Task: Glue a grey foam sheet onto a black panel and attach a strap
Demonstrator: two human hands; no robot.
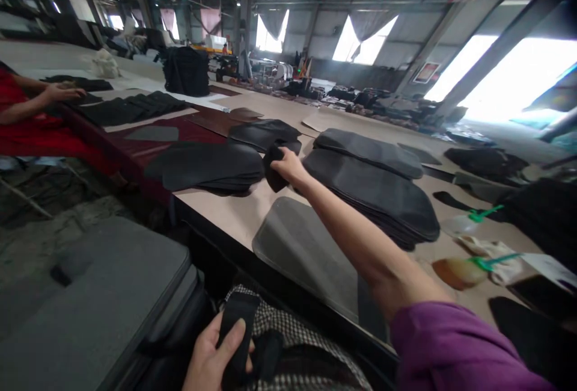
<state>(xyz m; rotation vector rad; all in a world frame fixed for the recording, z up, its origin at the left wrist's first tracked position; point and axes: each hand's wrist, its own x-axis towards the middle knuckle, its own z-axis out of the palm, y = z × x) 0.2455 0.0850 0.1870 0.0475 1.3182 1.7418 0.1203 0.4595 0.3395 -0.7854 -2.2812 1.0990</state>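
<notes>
Right hand [288, 165] grips a black felt piece [273, 174] over the table [234, 213]; left hand [216, 352] clasps a black strip [237, 328].

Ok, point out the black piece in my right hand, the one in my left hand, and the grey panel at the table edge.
right-hand piece [273, 175], head view, its lower half
left-hand piece [237, 325], head view, its middle
grey panel [300, 246], head view, its middle

Plastic cups [464, 270] near table edge; co-worker's hand [61, 92] far left.
</notes>
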